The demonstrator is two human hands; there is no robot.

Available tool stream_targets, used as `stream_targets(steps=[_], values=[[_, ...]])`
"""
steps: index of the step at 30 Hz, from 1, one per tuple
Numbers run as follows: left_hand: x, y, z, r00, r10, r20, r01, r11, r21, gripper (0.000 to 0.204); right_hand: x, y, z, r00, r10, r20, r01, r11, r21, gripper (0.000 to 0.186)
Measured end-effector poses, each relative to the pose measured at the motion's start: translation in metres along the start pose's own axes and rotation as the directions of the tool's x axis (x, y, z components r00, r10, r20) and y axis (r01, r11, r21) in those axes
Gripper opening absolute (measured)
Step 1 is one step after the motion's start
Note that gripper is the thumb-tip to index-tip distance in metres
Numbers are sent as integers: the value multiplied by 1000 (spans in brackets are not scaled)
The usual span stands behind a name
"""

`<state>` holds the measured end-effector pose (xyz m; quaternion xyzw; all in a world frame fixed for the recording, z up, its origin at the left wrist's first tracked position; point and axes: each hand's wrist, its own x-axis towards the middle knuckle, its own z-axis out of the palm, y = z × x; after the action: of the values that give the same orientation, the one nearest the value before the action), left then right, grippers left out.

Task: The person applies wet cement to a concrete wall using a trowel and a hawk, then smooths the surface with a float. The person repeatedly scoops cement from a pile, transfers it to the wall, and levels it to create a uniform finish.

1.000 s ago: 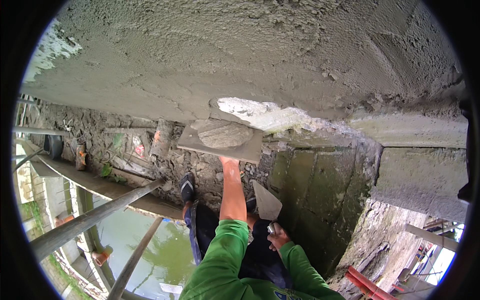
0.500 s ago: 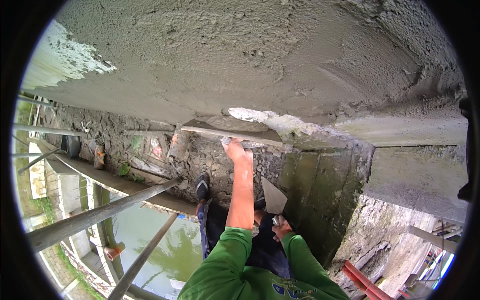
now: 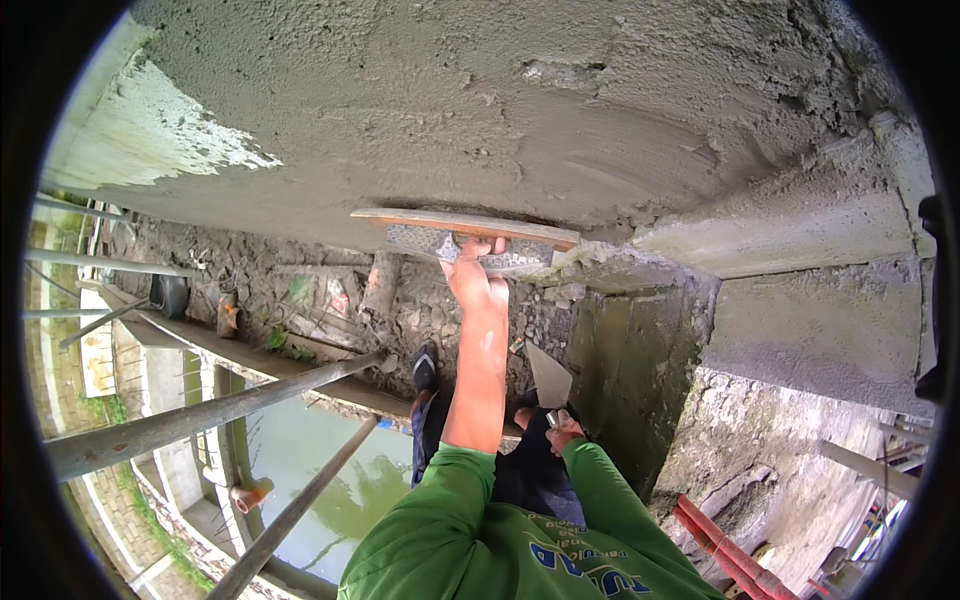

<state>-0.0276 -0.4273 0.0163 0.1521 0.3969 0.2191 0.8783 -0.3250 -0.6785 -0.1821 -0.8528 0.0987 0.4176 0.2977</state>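
My left hand [image 3: 475, 268] is closed around the handle on the underside of a wooden plastering float [image 3: 565, 237]. The float is tilted up, its long edge and face against the wet grey mortar of the wall [image 3: 430, 130]; the side facing the wall is hidden. Lower down, close to my right thigh, my right hand [image 3: 566, 431] grips a pointed trowel [image 3: 549, 378] by its handle, blade pointing up and away from me. The trowel touches nothing that I can make out.
Wooden poles [image 3: 220, 415] slant across the left, above green water [image 3: 330, 480]. Rubble [image 3: 420, 310] and a broken clay pipe [image 3: 382, 282] lie along the wall's foot. A mossy concrete surface [image 3: 630, 350] drops away on the right, with red pipes [image 3: 730, 550] beyond.
My left hand has raised and tipped the float against the wall. The mortar seen on it is out of sight, and the pale bare patch behind it is covered or hidden. The trowel stays low.
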Motion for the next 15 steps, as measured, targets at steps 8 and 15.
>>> stream_targets(steps=[8, 15], values=[[-44, 93, 37, 962, 55, 266, -49, 998, -29, 21, -16, -63, -27, 977, 158, 140, -162, 987, 15, 30], [-63, 169, -33, 737, -133, 663, 244, 967, -77, 33, -1, -37, -5, 995, 89, 34, -92, 990, 108, 26]])
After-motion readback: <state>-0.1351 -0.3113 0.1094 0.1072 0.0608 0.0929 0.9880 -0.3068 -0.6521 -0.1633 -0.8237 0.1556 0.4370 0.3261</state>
